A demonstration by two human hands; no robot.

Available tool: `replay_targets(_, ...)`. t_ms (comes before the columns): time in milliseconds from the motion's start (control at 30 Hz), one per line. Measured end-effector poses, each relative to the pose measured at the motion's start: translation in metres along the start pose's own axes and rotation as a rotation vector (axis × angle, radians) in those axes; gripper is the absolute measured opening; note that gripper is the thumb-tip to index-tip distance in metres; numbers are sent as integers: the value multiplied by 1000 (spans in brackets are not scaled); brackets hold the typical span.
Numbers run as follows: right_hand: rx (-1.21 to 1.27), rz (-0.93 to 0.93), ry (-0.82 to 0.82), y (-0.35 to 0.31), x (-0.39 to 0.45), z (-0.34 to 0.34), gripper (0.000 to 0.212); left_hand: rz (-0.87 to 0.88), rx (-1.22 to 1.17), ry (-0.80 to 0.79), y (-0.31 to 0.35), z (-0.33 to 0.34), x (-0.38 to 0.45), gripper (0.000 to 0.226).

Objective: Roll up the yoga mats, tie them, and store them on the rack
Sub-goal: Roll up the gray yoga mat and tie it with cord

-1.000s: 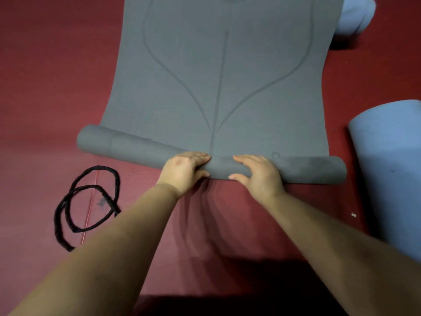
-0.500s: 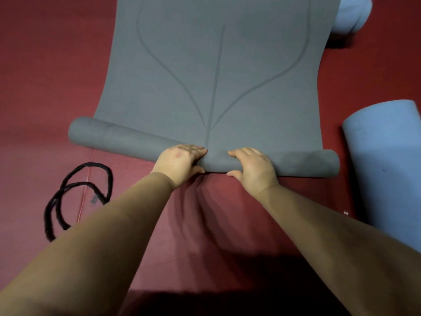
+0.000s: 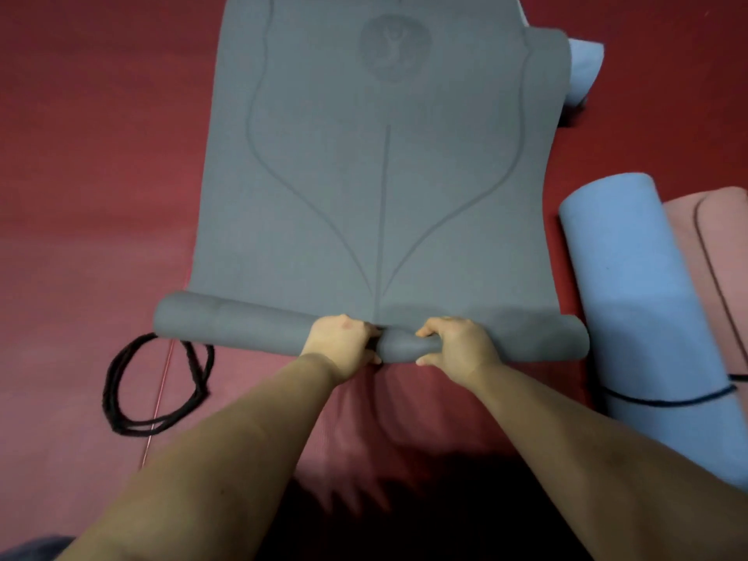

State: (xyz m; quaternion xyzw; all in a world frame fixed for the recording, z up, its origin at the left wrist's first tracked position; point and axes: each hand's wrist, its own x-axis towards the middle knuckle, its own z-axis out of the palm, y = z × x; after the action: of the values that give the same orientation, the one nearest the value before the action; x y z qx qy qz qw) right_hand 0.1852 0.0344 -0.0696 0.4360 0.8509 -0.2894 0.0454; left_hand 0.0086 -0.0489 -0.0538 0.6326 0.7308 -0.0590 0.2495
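A grey yoga mat (image 3: pixel 384 176) lies spread on the red floor, its near end wound into a roll (image 3: pixel 243 327) that runs left to right. My left hand (image 3: pixel 342 342) and my right hand (image 3: pixel 457 342) grip the middle of that roll side by side, fingers curled over the top and thumbs under it. The roll is squeezed thinner between my hands. A black cord (image 3: pixel 158 386) lies coiled on the floor just left of my left forearm, partly under the roll's left end.
A rolled light blue mat (image 3: pixel 647 309) tied with a black cord lies to the right, with a pink mat (image 3: pixel 720 277) beside it. Another light blue piece (image 3: pixel 585 70) sticks out past the grey mat's far right corner. Red floor mats (image 3: pixel 101 155) surround everything.
Both hands have gone from pressing on top of the roll to gripping it tightly. The view has tilted up, showing more of the spread mat and the pink mat.
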Motion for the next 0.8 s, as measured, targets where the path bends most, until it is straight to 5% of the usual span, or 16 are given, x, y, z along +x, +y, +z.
replay_targets(200, -98, 1, -97, 7, -76, 18, 47, -89, -75, 26, 45, 51, -67, 39)
replay_targets(300, -236, -120, 69, -5, -96, 25, 47, -131, -115, 59, 48, 57, -73, 40)
replay_targets(467, -115, -163, 248, -3, -107, 61, 62, -112, -217, 16, 32, 51, -57, 50)
replay_targets(600, 25, -78, 333, -1, -84, 66, 45, -70, -241, -34, 20, 39, -35, 52)
replay_targets(667, 60, -87, 341, 1, -70, 60, 41, -60, -220, 61, 21, 41, -34, 50)
replay_targets(733, 81, -53, 285, 1, -53, 45, 42, -23, -165, 321, 24, 56, -44, 44)
replay_targets(800, 163, 69, 89, 2, -34, 28, 45, 69, -112, 469, 26, 76, -51, 43)
